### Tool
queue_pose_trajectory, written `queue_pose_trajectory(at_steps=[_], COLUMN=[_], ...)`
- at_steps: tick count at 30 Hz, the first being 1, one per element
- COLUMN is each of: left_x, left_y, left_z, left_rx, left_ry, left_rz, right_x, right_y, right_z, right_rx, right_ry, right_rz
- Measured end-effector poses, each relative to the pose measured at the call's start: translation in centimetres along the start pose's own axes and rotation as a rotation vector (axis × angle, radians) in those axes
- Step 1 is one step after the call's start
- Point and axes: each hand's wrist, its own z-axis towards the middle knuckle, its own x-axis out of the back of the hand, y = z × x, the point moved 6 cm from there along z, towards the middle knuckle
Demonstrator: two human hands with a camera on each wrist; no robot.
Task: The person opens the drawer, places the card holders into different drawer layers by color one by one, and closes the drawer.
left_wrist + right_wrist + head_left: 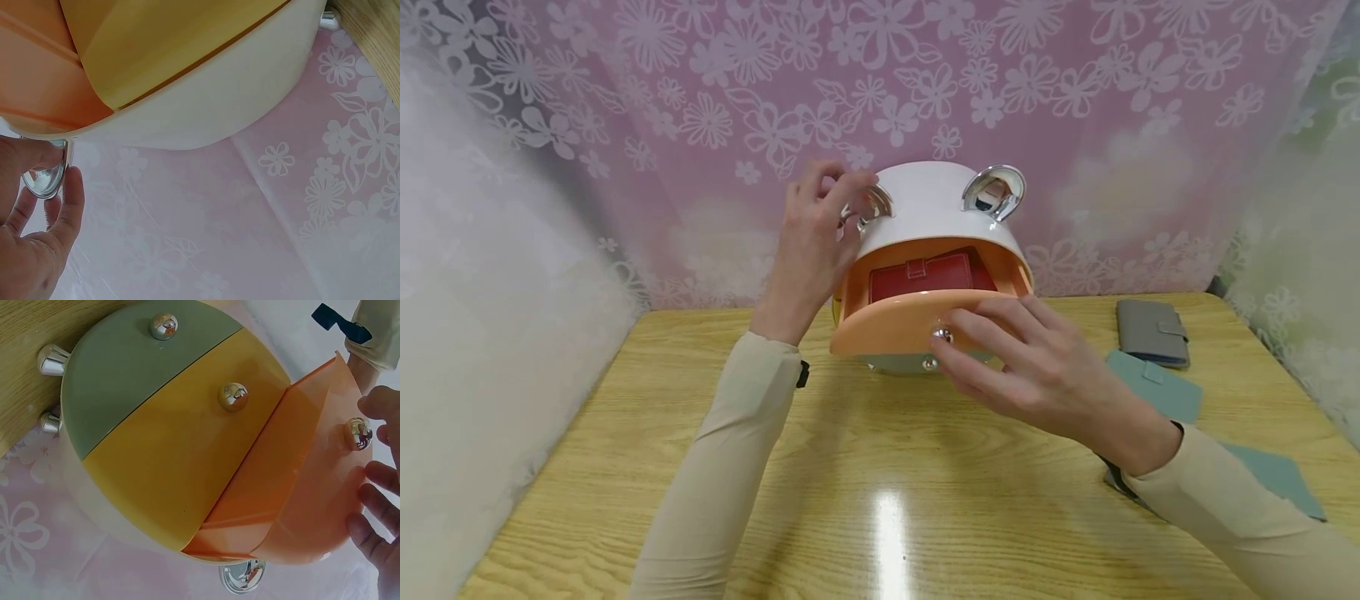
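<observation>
A round white storage box (928,196) with silver ears stands at the back of the table. Its top orange drawer (887,325) is pulled out, with a red wallet (925,277) lying inside. My left hand (820,242) pinches the left silver ear (47,181), thumb on one side and fingers on the other. Around the drawer's silver knob (359,434), the fingers of my right hand (1037,367) are spread, a gap showing between them and the knob; some fingertips meet the orange front. Below it, the yellow drawer (181,444) and green drawer (137,369) are closed.
To the right on the wooden table (820,500) lie a grey wallet (1152,332) and a green wallet (1157,387). Another green wallet (1277,479) is partly under my right forearm. Behind the box hangs a pink flowered cloth (880,92).
</observation>
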Motion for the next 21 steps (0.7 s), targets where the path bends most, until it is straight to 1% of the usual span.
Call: queue_pose_trajectory(at_steps=[5, 12, 21], left_x=[-0.08, -0.06, 0.07], left_y=[-0.12, -0.14, -0.03], left_z=[0.13, 0.13, 0.11], left_rx=[0.017, 0.025, 0.016], left_ry=[-0.018, -0.026, -0.017], left_rz=[0.010, 0.009, 0.015], right_x=[-0.21, -0.40, -0.69], right_y=[-0.01, -0.06, 0.09], right_z=[-0.15, -0.20, -0.06], right_rx=[-0.007, -0.015, -0.036], right_ry=[-0.029, -0.028, -0.025], right_rz=[-0.003, -0.018, -0.025])
